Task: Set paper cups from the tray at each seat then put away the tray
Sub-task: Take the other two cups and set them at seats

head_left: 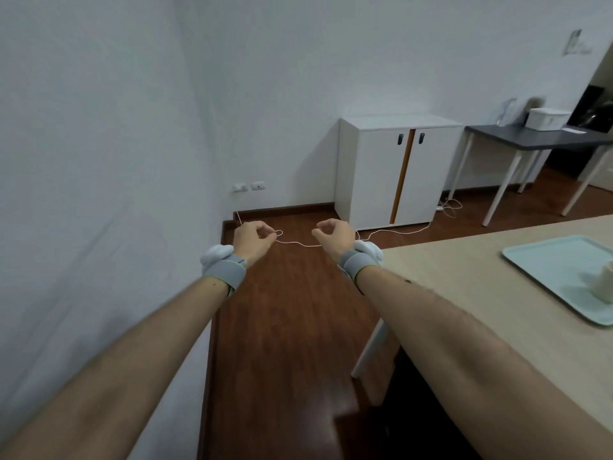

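A pale blue tray lies on the beige table at the right edge of the view. A blurred stack of paper cups stands on the tray, cut off by the frame. Both my arms are stretched forward over the wooden floor, left of the table and away from the tray. On my left hand and my right hand the fingers are curled in, thumb against index finger, with nothing in them. Each wrist wears a grey strap.
A white wall runs close along the left. A white two-door cabinet stands against the far wall, and a white cable lies on the floor before it. At the back right, a dark table bears a white box.
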Motion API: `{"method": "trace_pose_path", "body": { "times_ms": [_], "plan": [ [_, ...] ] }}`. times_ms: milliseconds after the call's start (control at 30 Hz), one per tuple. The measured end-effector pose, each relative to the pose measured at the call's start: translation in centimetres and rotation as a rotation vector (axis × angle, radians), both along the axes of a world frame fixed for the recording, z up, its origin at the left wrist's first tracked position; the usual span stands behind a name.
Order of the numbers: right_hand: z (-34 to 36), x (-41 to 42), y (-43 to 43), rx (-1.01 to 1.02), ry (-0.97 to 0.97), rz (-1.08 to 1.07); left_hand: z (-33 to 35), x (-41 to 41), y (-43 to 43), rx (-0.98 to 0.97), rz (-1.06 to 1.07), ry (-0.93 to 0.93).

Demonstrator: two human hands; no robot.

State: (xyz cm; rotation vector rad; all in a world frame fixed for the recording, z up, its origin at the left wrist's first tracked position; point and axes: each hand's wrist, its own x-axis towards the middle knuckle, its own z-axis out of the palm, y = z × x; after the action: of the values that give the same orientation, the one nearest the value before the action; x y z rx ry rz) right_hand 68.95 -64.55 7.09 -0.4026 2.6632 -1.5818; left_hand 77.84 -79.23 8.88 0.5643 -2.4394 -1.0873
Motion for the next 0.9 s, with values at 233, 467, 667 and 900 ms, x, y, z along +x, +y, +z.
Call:
{"method": "trace_pose_path", "body": {
  "times_ms": [233,467,667,900],
  "plan": [
    [-1.3,-13.1,-5.2,0.003,-0.015,-0.049,-0.3,-14.1,-5.6,0.017,-0.010,-0.021],
    [-2.0,-24.9,-7.8,0.012,-0.041,-0.133,-1.1,-27.5,-8.8,0.041,-0.081,-0.029],
    [-2.9,-34.6,-7.9,0.001,-0.050,-0.260,-2.8,-40.1,-9.6,0.049,-0.221,-0.056],
    [-2.8,-44.5,-5.6,-0.030,-0.082,-0.513,-3.2,-55.2,-7.8,0.033,-0.499,-0.057]
  ]
}}
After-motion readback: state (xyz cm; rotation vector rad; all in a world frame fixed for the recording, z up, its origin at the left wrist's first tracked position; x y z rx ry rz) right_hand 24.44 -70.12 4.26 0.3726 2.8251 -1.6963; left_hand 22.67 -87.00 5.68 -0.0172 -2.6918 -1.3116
